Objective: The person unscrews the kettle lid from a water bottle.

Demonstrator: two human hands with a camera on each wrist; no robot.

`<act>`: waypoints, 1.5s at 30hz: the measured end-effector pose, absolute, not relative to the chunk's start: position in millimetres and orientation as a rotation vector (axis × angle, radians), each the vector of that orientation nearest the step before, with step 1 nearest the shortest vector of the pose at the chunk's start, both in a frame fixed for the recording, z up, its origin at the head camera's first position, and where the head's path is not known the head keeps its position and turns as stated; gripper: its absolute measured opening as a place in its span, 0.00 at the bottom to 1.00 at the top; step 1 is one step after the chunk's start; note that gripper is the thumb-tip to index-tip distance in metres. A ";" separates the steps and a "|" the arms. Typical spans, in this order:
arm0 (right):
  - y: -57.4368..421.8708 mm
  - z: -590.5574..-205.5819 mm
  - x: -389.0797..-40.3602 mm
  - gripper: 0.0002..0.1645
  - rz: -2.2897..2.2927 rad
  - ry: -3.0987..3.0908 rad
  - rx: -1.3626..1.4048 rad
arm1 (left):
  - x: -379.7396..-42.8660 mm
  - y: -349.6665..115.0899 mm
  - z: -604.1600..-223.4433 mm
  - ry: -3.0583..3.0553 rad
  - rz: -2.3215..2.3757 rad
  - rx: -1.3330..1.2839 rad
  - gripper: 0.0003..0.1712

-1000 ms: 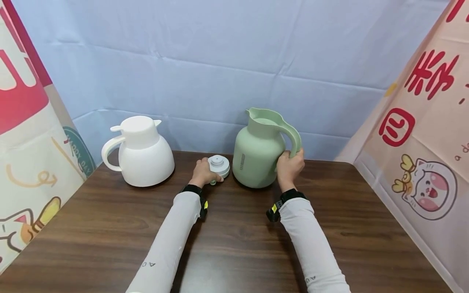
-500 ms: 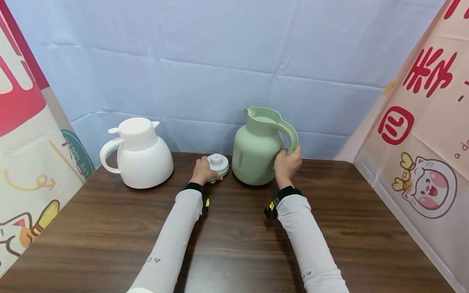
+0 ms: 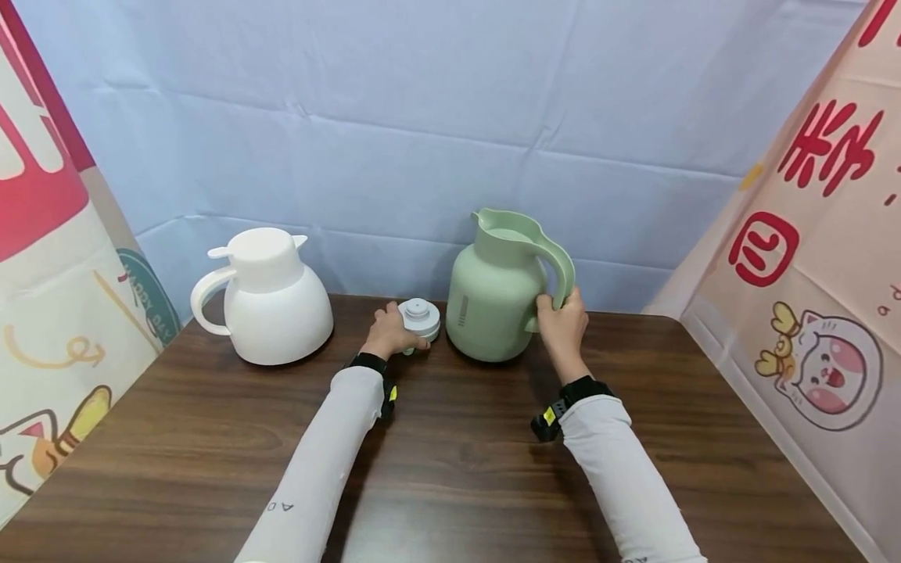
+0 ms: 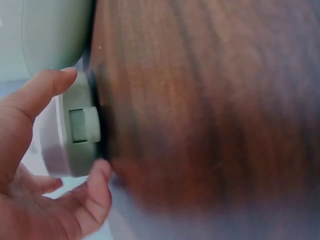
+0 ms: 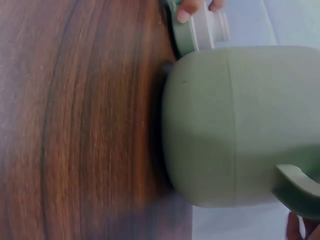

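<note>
A green thermos jug point(image 3: 493, 305) stands upright near the back of the table, its top without a lid. My right hand point(image 3: 563, 328) grips the lower part of its handle; in the right wrist view only some fingertips point(image 5: 294, 227) show beside the handle. Left of the jug, a round lid point(image 3: 420, 317) lies upside down, its white stopper part upward and its green side on the table. My left hand point(image 3: 390, 332) holds this lid from the left, thumb on one side and fingers on the other. In the left wrist view the lid's green button point(image 4: 91, 124) faces outward.
A white thermos jug point(image 3: 280, 305) with its lid on stands at the back left, its handle to the left. The brown wooden table point(image 3: 450, 469) ends at a pale blue cloth point(image 3: 394, 133). Printed cloths hang at both sides.
My right wrist has swung a little to the right and nearer to me, and the foot of the green jug's handle now shows. Both jugs, the lid and my left hand stay in place.
</note>
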State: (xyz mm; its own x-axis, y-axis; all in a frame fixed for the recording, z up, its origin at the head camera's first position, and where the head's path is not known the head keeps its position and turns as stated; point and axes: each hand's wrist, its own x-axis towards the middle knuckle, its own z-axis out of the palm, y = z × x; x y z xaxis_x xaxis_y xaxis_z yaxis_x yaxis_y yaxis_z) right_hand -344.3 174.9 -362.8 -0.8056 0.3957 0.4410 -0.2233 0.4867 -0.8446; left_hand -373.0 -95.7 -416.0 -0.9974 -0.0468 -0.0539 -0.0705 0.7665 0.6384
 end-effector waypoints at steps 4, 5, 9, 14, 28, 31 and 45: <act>180.5 -352.2 -336.2 0.22 1.364 -2.264 -0.057 | -369.2 -99.6 -400.4 2.967 0.853 -0.123 0.57; 181.0 -349.4 -335.0 0.25 1.368 -2.281 -0.044 | -368.9 -100.8 -397.6 2.977 0.820 -0.123 0.56; 181.0 -343.0 -332.5 0.32 1.351 -2.327 -0.028 | -367.2 -104.7 -390.4 2.983 0.805 -0.115 0.55; 183.2 -341.6 -328.2 0.34 1.263 -2.441 -0.057 | -364.9 -107.2 -390.1 2.979 0.786 -0.104 0.54; 201.2 -341.7 -304.7 0.36 0.874 -2.807 0.063 | -350.9 -112.4 -389.4 3.067 0.581 0.091 0.51; 202.3 -344.7 -300.4 0.42 0.816 -2.845 0.068 | -347.5 -115.1 -390.6 3.089 0.584 0.121 0.49; 197.7 -356.1 -283.2 0.39 0.690 -3.083 0.090 | -324.9 -120.2 -388.5 3.138 0.531 0.233 0.44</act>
